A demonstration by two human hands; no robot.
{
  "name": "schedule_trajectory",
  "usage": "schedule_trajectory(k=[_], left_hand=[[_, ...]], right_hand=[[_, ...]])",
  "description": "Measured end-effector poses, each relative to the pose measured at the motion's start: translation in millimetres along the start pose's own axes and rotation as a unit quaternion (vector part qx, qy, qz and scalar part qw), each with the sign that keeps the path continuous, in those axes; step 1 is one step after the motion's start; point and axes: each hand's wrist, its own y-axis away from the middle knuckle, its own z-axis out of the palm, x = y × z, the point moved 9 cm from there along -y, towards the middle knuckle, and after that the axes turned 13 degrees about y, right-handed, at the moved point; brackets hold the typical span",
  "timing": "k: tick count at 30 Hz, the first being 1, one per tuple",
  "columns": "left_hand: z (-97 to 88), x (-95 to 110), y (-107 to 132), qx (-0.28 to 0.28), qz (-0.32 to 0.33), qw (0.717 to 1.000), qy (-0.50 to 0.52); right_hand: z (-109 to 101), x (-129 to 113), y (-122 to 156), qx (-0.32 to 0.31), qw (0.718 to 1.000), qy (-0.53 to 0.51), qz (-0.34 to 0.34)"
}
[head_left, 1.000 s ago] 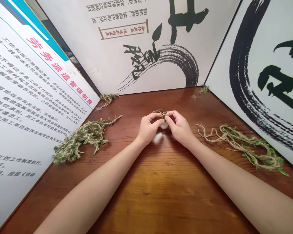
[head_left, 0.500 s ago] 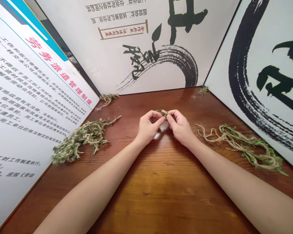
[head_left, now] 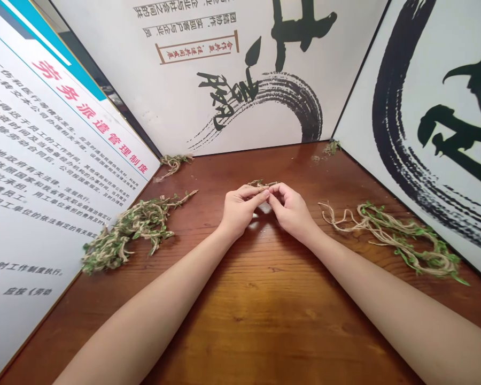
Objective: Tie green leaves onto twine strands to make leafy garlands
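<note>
My left hand (head_left: 239, 209) and my right hand (head_left: 289, 209) meet at the middle of the brown wooden table (head_left: 264, 299). Both pinch a short piece of jute twine with small green leaves (head_left: 260, 184), held between the fingertips just above the tabletop. Most of the piece is hidden by my fingers. A heap of the same leafy twine (head_left: 128, 231) lies to the left of my left hand. A longer loose strand of it (head_left: 396, 238) lies to the right of my right hand.
Printed boards wall the table in: a text poster on the left (head_left: 44, 176), calligraphy boards at the back (head_left: 240, 80) and right (head_left: 433, 117). Small twine scraps lie in the back left corner (head_left: 172, 161) and back right corner (head_left: 332, 147).
My fingers have shifted slightly on the small twine piece and closed tighter together. The view has tilted a little. The heaps have not moved.
</note>
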Motion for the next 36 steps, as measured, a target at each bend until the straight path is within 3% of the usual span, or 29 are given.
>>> schedule_trajectory(k=[7,18,29,36], left_hand=[[-10.6,-7.4,-1.9,0.075,-0.032,0.996,0.037],[-11.5,-15.2,-5.0,0.071,-0.102,0.986,0.108],[-13.3,-16.6,-7.5,0.055,-0.069,0.993,0.083],[-19.1,-16.8,-8.4,0.090,-0.062,0.990,0.091]], right_hand=[[1.2,3.6,1.1,-0.004,1.000,0.023,0.012],[-4.1,-13.7,2.9,0.006,0.997,0.059,-0.039],[-3.9,-7.8,2.4,0.012,0.995,0.099,-0.010],[-15.4,-0.3,5.2,0.074,0.993,0.085,0.046]])
